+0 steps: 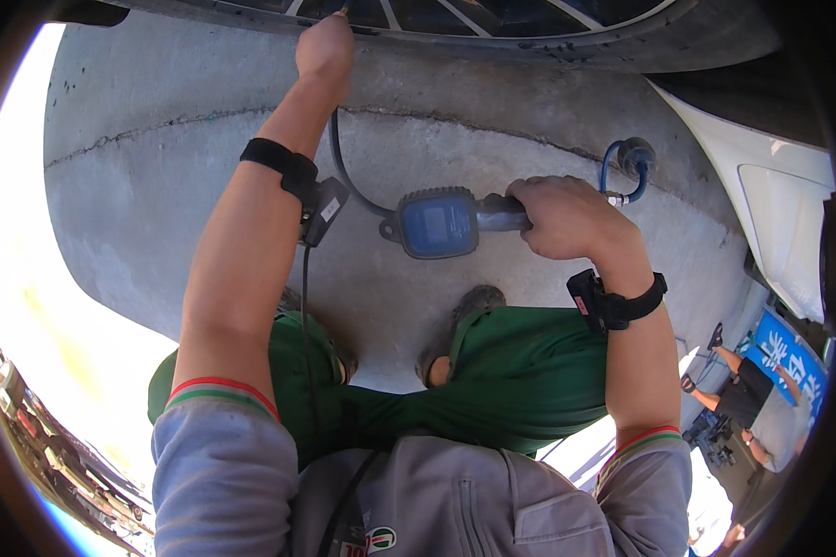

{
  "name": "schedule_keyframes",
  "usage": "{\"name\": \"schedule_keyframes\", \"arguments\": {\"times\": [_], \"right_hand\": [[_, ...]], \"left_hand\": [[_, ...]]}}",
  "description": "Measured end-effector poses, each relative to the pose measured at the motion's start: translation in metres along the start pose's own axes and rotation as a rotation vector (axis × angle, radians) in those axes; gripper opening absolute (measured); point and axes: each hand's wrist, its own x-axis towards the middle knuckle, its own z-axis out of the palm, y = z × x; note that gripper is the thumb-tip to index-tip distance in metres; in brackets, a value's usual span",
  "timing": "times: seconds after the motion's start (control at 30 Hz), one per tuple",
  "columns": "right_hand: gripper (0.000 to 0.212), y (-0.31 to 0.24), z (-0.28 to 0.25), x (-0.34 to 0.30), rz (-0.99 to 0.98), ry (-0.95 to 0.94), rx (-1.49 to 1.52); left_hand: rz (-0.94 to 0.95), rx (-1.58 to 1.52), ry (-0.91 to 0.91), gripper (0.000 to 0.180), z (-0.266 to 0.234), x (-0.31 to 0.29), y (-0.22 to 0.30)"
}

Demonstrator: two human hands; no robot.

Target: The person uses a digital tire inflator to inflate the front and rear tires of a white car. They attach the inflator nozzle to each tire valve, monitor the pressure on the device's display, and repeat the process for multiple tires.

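My left hand [325, 51] reaches forward to the wheel [455, 17] and closes on the brass-coloured end of a black hose [340, 162]; where it meets the wheel is mostly hidden by my fingers. The dark tyre [567, 54] curves across the top of the view. That hose runs back to a digital tire inflator [437, 223] with a blue face and dark rim, held level above the concrete. My right hand [571, 218] wraps round the inflator's handle. From the handle's far end a blue air hose [639, 184] loops toward the ground.
White car bodywork [771, 223] stands close on the right. A crack [418, 113] crosses the concrete floor below the tyre. Another person [752, 399] sits or crouches at the lower right beside a blue sign [790, 353]. Parked vehicles [51, 446] appear at the lower left.
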Motion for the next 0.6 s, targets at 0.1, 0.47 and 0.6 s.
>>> {"name": "schedule_keyframes", "arguments": {"times": [0.1, 0.47, 0.6], "right_hand": [[0.039, 0.001, 0.002, 0.0, -0.017, 0.035, 0.009], [0.018, -0.031, 0.008, 0.01, -0.058, 0.012, 0.006], [0.019, -0.034, 0.007, 0.01, -0.082, -0.012, 0.007]], "left_hand": [[-0.174, -0.288, -0.023, 0.034, -0.001, -0.002, 0.0], [-0.294, -0.18, 0.055, 0.037, -0.002, -0.024, 0.032], [-0.292, -0.171, 0.063, 0.04, -0.005, -0.03, 0.038]]}}
